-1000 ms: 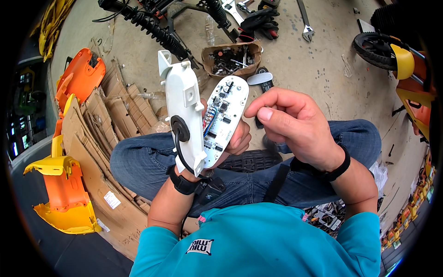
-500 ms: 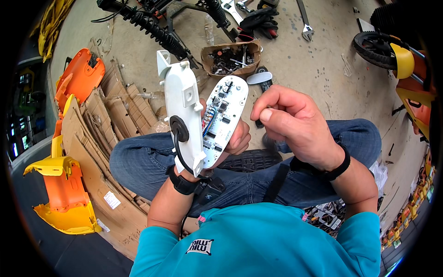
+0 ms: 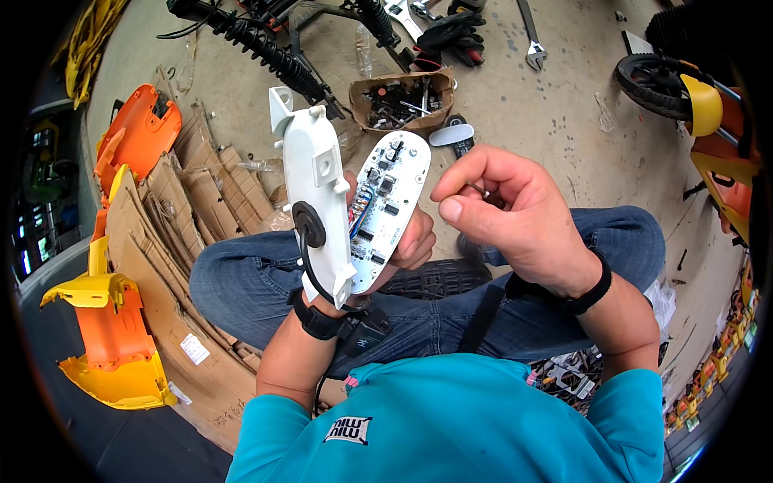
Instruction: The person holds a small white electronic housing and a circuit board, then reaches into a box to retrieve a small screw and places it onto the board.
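My left hand (image 3: 414,239) is closed around a white circuit board (image 3: 392,211) and the white plastic housing (image 3: 312,165) beside it, its fingers partly hidden behind them. Board and housing stand tilted apart, with thin coloured wires (image 3: 360,211) between them. A black grommet (image 3: 308,224) sits in the housing, and a black cable runs from it toward my wrist. To the right of the board, my right hand (image 3: 515,213) is closed in a pinch. Something small and dark shows by its curled fingers, too small to name. This hand does not touch the board.
Ahead lies a cardboard box (image 3: 441,123) of small parts, with a power-tool-like black and grey object (image 3: 460,137) beside it. Wrenches (image 3: 535,55) and black gloves (image 3: 451,39) are farther off. Flattened cardboard (image 3: 161,266) and orange-yellow panels (image 3: 117,338) lie left; a wheel (image 3: 652,87) stands right.
The thumb and index finger of my right hand have shifted slightly left, toward the board, and the small dark thing shows more. The housing and board have moved slightly left.
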`<state>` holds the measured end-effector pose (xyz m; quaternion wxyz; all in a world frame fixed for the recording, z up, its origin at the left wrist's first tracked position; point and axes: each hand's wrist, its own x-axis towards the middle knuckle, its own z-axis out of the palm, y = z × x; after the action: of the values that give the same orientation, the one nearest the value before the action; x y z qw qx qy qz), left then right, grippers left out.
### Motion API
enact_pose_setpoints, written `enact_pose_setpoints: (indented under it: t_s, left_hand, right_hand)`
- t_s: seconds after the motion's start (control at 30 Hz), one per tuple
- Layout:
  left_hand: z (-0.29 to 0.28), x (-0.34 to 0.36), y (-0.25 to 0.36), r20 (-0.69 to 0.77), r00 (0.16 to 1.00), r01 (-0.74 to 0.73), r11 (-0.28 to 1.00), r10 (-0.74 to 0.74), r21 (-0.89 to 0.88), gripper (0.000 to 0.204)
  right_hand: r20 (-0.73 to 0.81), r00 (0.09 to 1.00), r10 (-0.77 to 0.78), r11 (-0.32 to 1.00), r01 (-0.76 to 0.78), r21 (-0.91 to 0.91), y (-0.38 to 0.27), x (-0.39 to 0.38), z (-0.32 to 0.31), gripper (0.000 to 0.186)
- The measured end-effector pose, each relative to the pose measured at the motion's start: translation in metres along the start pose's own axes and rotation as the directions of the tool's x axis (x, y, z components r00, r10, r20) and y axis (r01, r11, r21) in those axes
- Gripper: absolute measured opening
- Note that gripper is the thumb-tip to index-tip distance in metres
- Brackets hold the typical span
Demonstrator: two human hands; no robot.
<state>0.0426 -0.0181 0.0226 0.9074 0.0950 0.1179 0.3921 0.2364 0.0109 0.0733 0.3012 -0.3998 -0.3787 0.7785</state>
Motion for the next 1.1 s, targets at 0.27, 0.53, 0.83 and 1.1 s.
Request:
enact_pose_setpoints:
  t_s: [0.27,0.53,0.83,1.1]
  left_hand:
    - [0.0009,-0.0009,-0.0017,-0.017,1.000,-0.007,1.000,0.006,-0.018,0.070]
    - [0.0031,-0.0008,-0.0007,-0.037,0.999,0.021,1.000,-0.020,0.009,0.073]
    - [0.0030,-0.0005,-0.0010,-0.028,1.000,0.013,1.000,-0.012,0.013,0.074]
    - [0.0054,0.0002,-0.0003,-0.043,0.999,0.009,0.999,-0.008,0.034,0.074]
  right_hand:
    - [-0.023,1.000,-0.002,1.000,0.002,0.004,0.0031,0.0005,0.0017,0.016]
    - [-0.017,1.000,0.013,1.000,-0.013,0.013,0.0040,0.0002,0.0013,0.018]
    - [-0.014,1.000,-0.009,1.000,0.009,-0.003,0.0042,0.0002,0.0013,0.018]
    - [-0.007,1.000,-0.010,1.000,0.010,0.012,0.0037,0.0002,0.0009,0.016]
